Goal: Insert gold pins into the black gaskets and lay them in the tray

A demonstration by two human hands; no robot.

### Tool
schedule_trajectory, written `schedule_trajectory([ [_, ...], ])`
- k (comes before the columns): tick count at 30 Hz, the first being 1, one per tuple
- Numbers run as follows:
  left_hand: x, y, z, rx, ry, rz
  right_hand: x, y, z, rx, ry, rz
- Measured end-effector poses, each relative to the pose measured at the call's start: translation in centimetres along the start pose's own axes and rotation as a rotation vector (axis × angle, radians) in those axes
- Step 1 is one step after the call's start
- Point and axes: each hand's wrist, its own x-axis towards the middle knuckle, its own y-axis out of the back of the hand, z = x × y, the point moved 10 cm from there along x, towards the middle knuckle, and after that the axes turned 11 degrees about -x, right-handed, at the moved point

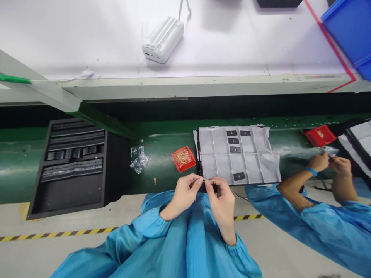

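My left hand (pixel 184 194) and my right hand (pixel 222 201) meet at the table's near edge, thumbs and fingertips pinched close together. A small black part (pixel 215 188) shows between the fingers of my right hand, mostly covered by them. What my left fingertips pinch is too small and hidden to name. Just beyond my hands is a red tray (pixel 187 166) of thin, brass-coloured pieces. To its right lies a white divided tray liner (pixel 223 168), with several flat black rectangular pieces (pixel 239 176) in its compartments.
At the left stands a black bin (pixel 72 195) with rows of dark parts. A clear plastic bag (pixel 140 159) lies on the green bench (pixel 160 141). A white power bank (pixel 164 39) rests on the upper shelf. A co-worker's hands (pixel 319 162) work at right, near another red tray (pixel 321 136).
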Motion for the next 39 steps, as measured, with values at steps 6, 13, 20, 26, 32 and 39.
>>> schedule_trajectory([
  [6, -0.3, 0.6, 0.7, 0.068, -0.072, 0.056, -0.7, 0.6, -1.7, -0.032, 0.049, 0.050],
  [13, -0.9, 1.0, 2.3, 0.201, -0.149, 0.108, -1.7, 2.0, -1.3, 0.024, -0.021, 0.173],
  [20, -2.0, 0.3, 4.0, 0.317, -0.232, 0.087, -0.9, 0.8, -1.7, 0.093, -0.012, 0.196],
  [26, -2.4, 0.6, 4.9, 0.346, -0.225, 0.110, -1.2, 2.6, -2.7, 0.034, 0.170, 0.183],
  [32, -3.7, 0.0, 7.4, 0.498, -0.459, 0.079, -1.6, 2.5, -5.9, -0.119, 0.473, 0.091],
  [39, -7.8, -1.5, 10.6, 0.698, -1.021, -0.040, -2.2, 2.6, -8.4, -0.141, 0.560, 0.134],
])
